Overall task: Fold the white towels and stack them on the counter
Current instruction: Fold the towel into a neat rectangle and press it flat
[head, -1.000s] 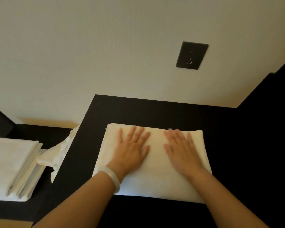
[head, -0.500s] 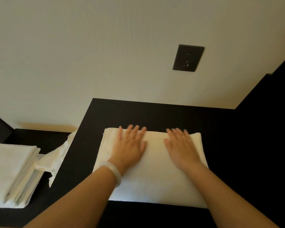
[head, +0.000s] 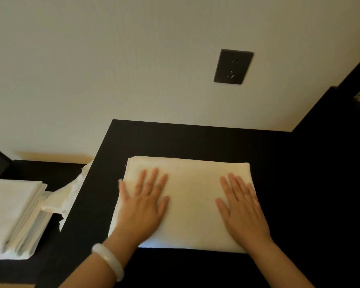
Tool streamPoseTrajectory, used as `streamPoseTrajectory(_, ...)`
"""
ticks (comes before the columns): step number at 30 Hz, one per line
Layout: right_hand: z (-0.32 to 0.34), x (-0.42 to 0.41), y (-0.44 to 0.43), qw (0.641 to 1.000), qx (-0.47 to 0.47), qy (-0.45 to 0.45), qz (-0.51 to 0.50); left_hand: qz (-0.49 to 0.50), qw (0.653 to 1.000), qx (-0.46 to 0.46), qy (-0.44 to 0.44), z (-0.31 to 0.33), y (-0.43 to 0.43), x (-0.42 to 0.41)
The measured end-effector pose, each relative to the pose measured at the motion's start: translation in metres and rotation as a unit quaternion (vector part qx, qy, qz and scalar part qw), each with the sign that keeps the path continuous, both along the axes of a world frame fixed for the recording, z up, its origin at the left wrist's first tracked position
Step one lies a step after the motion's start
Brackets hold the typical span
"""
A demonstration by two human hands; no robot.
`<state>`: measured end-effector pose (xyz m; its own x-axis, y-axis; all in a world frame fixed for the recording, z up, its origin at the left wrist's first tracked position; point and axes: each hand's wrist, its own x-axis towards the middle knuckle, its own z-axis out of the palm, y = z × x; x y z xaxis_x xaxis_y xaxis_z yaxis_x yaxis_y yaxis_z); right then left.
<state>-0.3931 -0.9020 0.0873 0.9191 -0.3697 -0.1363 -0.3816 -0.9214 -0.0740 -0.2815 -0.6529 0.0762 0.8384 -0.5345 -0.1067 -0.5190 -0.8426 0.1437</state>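
Left hand (head: 143, 206) and right hand (head: 240, 206) flat on the folded towel (head: 192, 196)

Both hands lie palm down on the towel with fingers straight and slightly spread, gripping nothing. The left hand presses the towel's left part, its little finger at the left edge; the right hand presses the right part, its outer fingers reaching the right edge. A bare strip of cloth shows between them. A pale bangle (head: 109, 259) sits on the left wrist.

The white towel is folded into a thick rectangle and lies on the black counter (head: 195, 142), its far edge well short of the cream wall (head: 112, 59). A dark wall socket (head: 233, 66) is set in that wall above the counter.

To the left, on a lower dark surface (head: 50, 171), rests a stack of folded white towels (head: 10, 210). A loose white cloth (head: 64, 196) hangs crumpled between that stack and the counter's left edge, touching both
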Motion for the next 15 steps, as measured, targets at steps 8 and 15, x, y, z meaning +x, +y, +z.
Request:
streamPoseTrajectory(8,0.029,-0.005,-0.021,0.904,0.287,-0.162,-0.272,0.274,0.944,-0.117,0.14,0.028,0.047,0.026)
streamPoseTrajectory(15,0.047,-0.008,-0.043,0.766,0.536,-0.046,-0.351,0.403,0.835,-0.201,0.318,0.054,0.036,0.015)
